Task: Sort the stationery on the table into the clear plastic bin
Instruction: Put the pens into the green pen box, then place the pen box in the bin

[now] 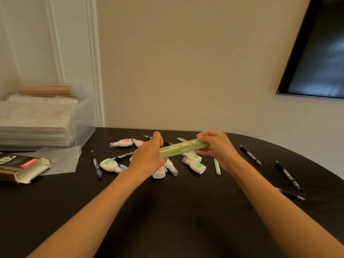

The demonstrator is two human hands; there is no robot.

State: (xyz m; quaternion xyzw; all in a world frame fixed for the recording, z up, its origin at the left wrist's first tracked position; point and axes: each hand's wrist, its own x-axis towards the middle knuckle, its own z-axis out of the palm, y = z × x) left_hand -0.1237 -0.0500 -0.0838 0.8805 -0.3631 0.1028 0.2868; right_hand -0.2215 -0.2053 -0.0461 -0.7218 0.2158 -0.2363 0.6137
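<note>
The dark desk (167, 220) is covered in stationery. At its far left stands the clear bin (84, 125), partly full and well apart from the hands. A long green box (178, 150) is held level just above the pile, one hand at each end, likely to keep it steady. The left hand (147, 159) grips the left end. The right hand (217, 148) has its fingers (202, 135) curled round the right end. Below lie small white tape rollers (108, 163) and thin black pens (250, 155), not yet sorted.
</note>
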